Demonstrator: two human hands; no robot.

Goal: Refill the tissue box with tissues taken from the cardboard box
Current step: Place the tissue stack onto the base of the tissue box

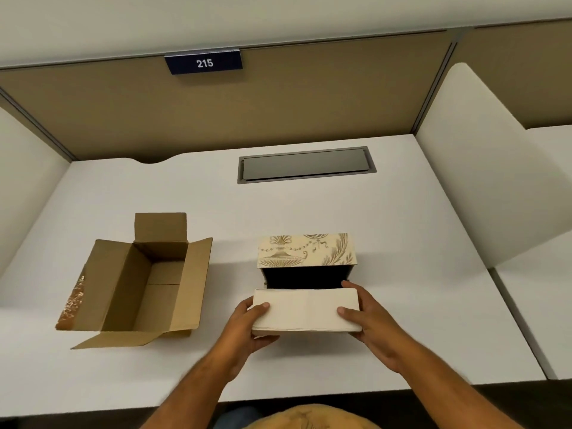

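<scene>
A white stack of tissues [305, 309] is held level just in front of the tissue box [306, 250]. My left hand [250, 325] grips its left end and my right hand [368, 317] grips its right end, thumbs on top. The tissue box is cream with a gold ornamental print; its dark open side faces me, right behind the stack. The brown cardboard box [139, 283] stands to the left with its flaps spread open, and its inside looks empty.
The white desk [402, 243] has a grey cable hatch [306, 164] at the back centre. Tan partition walls with a "215" sign [204, 61] close the back; white side dividers [483, 168] flank the desk.
</scene>
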